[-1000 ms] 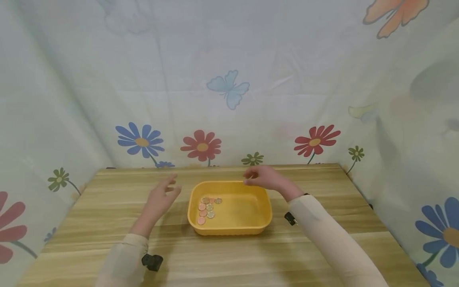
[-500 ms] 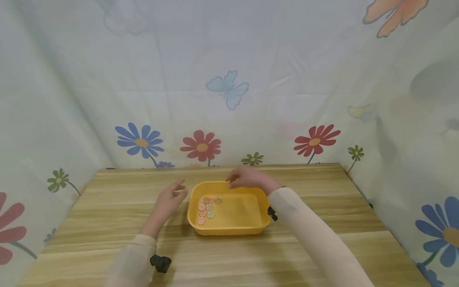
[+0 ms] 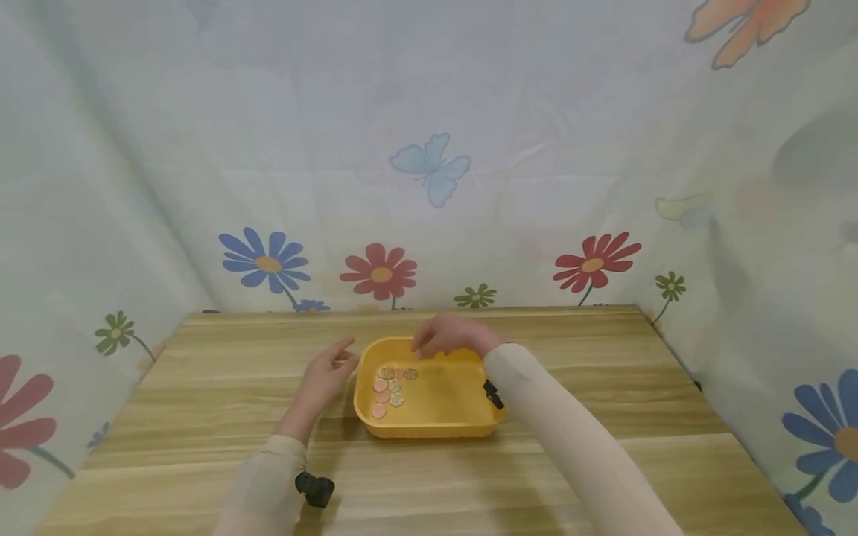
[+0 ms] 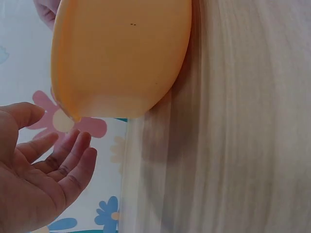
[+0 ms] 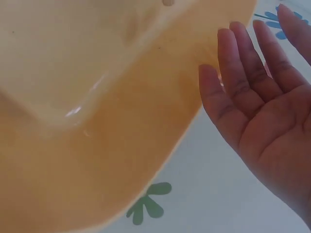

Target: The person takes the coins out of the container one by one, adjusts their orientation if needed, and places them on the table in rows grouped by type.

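Yellow plastic tray (image 3: 469, 424) sits at the centre of the head view, on a light wood-grain table (image 3: 603, 461). A cluster of coins (image 3: 390, 385) — some copper-toned, some silver-gold — lies in the tray's left half, toward the upper-left corner of its floor; the right half of the floor shows bare yellow.

Left hand (image 3: 327, 370): positioned just left of the tray's upper-left corner, near the rim. Whether it touches the rim cannot be told from the head view. In the left wrist view the left hand (image 4: 34, 179) appears at lower left with fingers (image 4: 73, 155) extended and slightly relaxed, palm exposed, holding nothing; the tray's outer wall (image 4: 121, 58) fills the upper part of that frame, apart from the fingertips.

Right hand (image 3: 447, 336): over the tray's far rim, at upper centre of the tray, fingers pointing down and left toward the coins. In the right wrist view the right hand (image 5: 262, 121) occupies the right side of the frame, fingers straight and close together, palm open, nothing gripped — the tray's yellow surface (image 5: 97, 121) lies to its left.

Both forearms wear pale cream sleeves (image 3: 576, 454). A floral-printed cloth backdrop (image 3: 429, 149) with flowers and butterflies surrounds the table on three sides.
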The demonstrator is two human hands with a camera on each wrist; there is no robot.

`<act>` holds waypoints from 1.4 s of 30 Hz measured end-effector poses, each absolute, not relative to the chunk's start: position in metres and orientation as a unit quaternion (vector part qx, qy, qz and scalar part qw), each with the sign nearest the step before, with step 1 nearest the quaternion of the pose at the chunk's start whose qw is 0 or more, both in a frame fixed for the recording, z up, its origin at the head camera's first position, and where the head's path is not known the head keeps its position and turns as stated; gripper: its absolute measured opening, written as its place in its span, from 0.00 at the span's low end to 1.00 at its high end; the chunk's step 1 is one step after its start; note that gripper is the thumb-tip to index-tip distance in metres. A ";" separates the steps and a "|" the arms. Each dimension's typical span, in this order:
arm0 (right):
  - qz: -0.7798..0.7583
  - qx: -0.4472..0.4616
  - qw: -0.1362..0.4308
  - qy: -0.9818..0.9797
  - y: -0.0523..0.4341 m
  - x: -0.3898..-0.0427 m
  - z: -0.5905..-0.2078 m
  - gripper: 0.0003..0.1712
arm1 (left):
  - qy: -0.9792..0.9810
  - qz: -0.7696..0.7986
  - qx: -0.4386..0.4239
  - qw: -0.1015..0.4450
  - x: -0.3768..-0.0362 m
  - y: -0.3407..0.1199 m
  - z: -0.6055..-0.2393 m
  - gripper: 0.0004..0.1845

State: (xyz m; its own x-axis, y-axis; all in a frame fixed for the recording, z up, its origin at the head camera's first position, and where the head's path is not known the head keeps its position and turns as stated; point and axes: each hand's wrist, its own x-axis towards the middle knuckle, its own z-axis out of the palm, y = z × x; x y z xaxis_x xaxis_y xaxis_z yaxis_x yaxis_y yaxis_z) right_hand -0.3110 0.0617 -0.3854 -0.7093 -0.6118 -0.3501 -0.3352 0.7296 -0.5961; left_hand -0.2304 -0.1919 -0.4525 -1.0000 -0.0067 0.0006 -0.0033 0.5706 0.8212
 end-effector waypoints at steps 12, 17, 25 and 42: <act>-0.241 -0.285 0.312 0.874 0.049 -0.318 -0.408 0.19 | -0.875 -0.484 0.025 0.002 -0.228 -0.185 -0.467 0.28; -0.228 -0.295 0.324 0.870 0.042 -0.319 -0.413 0.19 | -0.870 -0.493 0.027 0.004 -0.228 -0.183 -0.470 0.28; -0.239 -0.297 0.335 0.862 0.036 -0.320 -0.422 0.16 | -0.872 -0.488 0.032 0.018 -0.229 -0.179 -0.477 0.27; -0.226 -0.318 0.346 0.853 0.025 -0.321 -0.441 0.14 | -0.862 -0.503 0.054 0.044 -0.235 -0.172 -0.483 0.24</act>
